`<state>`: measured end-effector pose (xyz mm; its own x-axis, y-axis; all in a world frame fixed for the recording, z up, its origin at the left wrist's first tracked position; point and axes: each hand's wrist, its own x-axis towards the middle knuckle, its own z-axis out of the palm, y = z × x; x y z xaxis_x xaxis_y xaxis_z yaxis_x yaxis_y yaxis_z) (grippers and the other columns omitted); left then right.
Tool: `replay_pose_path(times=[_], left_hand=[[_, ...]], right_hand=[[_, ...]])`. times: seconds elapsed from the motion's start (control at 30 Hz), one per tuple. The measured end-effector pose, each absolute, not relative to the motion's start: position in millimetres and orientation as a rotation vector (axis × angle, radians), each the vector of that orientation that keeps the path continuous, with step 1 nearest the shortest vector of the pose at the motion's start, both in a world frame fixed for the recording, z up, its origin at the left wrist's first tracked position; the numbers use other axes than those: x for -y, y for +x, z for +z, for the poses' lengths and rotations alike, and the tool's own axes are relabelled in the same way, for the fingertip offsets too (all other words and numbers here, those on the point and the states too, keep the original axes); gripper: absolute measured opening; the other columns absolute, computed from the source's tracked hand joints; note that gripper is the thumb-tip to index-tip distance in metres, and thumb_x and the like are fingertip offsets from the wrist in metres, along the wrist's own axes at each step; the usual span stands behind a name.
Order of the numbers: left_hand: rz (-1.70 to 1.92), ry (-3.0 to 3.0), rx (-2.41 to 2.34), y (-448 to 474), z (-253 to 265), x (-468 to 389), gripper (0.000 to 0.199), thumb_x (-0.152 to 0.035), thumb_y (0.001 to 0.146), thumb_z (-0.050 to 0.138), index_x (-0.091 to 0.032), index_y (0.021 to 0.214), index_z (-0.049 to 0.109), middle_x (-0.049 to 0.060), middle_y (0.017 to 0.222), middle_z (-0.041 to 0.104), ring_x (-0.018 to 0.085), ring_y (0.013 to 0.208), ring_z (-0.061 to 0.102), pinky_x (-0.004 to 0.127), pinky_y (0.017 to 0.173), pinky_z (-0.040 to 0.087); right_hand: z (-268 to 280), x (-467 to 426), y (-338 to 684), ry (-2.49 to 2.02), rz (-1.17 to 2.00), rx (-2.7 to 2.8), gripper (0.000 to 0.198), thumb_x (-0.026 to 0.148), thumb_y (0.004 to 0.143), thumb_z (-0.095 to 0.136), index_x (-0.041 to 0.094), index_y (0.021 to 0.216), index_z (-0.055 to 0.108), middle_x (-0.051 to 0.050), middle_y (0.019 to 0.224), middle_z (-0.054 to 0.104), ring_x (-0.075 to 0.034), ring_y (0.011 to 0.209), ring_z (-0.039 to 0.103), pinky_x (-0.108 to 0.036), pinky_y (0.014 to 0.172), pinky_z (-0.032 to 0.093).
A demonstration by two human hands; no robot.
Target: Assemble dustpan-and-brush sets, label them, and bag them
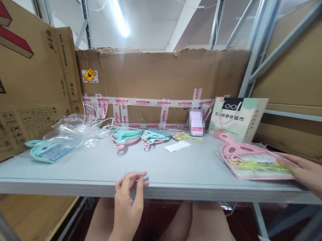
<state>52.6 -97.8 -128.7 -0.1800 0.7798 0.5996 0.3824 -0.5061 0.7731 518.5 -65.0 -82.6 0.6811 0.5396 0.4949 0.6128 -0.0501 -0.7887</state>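
At the right of the table, a pink dustpan-and-brush set [245,153] lies in a clear bag with a yellow-green printed card. My right hand [306,173] grips its right end, the thumb on top and the other fingers partly hidden. My left hand [130,198] is raised at the table's front edge, fingers curled and thumb tip against the fingertips; nothing shows between them. Beyond it lie stacked mint and pink dustpans [126,135] and mint and pink brushes [153,135]. A white paper slip [178,146] and printed cards [187,137] are nearby.
A mint dustpan set [50,150] and crumpled clear plastic bags [71,130] lie at the left, near white cables [104,123]. A phone [197,122] and a paper bag [236,117] stand at the back right. Cardboard boxes [152,73] wall the back; metal shelf posts flank the table [174,168].
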Motion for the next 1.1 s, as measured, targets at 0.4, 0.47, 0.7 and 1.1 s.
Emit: replay_pose_path(times=[0.4,0.47,0.7,1.1], left_hand=[[1.623,2.068,-1.400,51,-106,101,0.017,-0.029,0.086,0.046,-0.022,0.095,0.058,0.006,0.096,0.068,0.019,0.079,0.066,0.036,0.075,0.050],[1.545,2.277,-1.413,45,-78,89,0.020,-0.028,0.086,0.044,-0.021,0.098,0.058,0.005,0.093,0.068,0.019,0.080,0.064,0.036,0.078,0.048],[0.933,2.707,-1.927,59,14,-37,0.030,-0.013,0.084,0.035,-0.019,0.091,0.063,0.009,0.098,0.067,0.023,0.097,0.058,0.036,0.084,0.039],[0.532,2.543,-2.198,42,-44,-100,0.027,-0.020,0.081,0.049,-0.013,0.105,0.057,0.017,0.109,0.062,0.028,0.106,0.051,0.047,0.094,0.029]], right_hand=[[-106,9,525,-2.067,-0.423,1.091,0.011,0.028,0.065,0.068,0.021,0.074,0.070,-0.019,0.104,0.062,-0.035,0.103,0.054,-0.047,0.066,0.031],[-102,15,516,-2.065,-0.508,1.196,0.019,0.024,0.070,0.064,0.020,0.088,0.069,-0.019,0.109,0.060,-0.033,0.108,0.051,-0.046,0.069,0.031],[-42,-5,428,-1.846,-0.714,1.417,0.034,0.028,0.082,0.047,0.008,0.104,0.063,-0.021,0.107,0.057,-0.031,0.104,0.049,-0.043,0.072,0.033],[-66,-107,239,-1.411,-0.288,1.976,0.025,0.019,0.083,0.041,0.017,0.101,0.058,-0.013,0.109,0.056,-0.026,0.102,0.050,-0.041,0.086,0.035]])
